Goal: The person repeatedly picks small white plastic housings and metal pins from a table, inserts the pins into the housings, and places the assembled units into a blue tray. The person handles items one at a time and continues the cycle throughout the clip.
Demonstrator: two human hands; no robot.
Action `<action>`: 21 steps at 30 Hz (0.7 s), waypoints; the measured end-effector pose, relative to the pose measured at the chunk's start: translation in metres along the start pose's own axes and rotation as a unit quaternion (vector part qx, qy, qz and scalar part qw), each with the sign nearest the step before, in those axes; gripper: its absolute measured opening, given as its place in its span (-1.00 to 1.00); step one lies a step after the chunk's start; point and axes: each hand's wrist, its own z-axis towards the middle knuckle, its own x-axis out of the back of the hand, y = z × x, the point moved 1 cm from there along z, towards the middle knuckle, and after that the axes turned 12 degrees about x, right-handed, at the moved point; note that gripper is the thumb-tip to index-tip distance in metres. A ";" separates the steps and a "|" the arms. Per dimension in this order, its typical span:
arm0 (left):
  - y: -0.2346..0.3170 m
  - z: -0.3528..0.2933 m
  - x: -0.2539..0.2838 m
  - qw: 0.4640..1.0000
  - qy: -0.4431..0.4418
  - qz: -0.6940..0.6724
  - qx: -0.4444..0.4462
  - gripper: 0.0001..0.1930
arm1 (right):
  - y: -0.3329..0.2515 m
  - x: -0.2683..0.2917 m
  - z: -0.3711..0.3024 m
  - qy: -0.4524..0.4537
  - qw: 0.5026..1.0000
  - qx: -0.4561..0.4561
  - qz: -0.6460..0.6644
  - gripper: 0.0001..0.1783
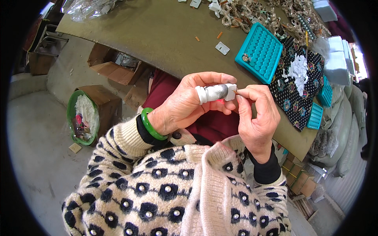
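My left hand [189, 94] is closed around a small white plastic piece [231, 92], with one digit wrapped in a white covering [210, 93] that is grey toward its tip. A red glow shows below that digit. On the other side of the piece, my right hand [258, 116] pinches a thin brownish bit [235, 91] between thumb and forefinger, against the piece's edge. What exactly this bit is, I cannot make out. Both hands are above my lap, by the table's near edge.
A teal tray [260, 53] of round hollows lies on the table [157, 37]. Beside it, white pieces [298, 72] are heaped on a dark patterned cloth [293, 112]. Coiled clear cables [244, 13] lie farther back. A green basket [71, 114] and cardboard boxes [114, 72] stand on the left.
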 end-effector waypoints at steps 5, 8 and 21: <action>0.000 0.001 -0.002 0.997 0.031 0.036 -0.066 -0.69 | -0.002 0.003 0.000 0.039 0.989 -0.092 0.107 -0.85; 0.000 0.000 -0.003 0.992 0.042 0.063 -0.104 -0.69 | -0.005 -0.002 0.000 0.072 0.965 -0.153 0.203 -0.90; 0.001 0.003 0.001 0.953 0.073 0.198 -0.218 -0.70 | -0.007 -0.014 0.001 0.092 0.893 -0.286 0.335 -0.95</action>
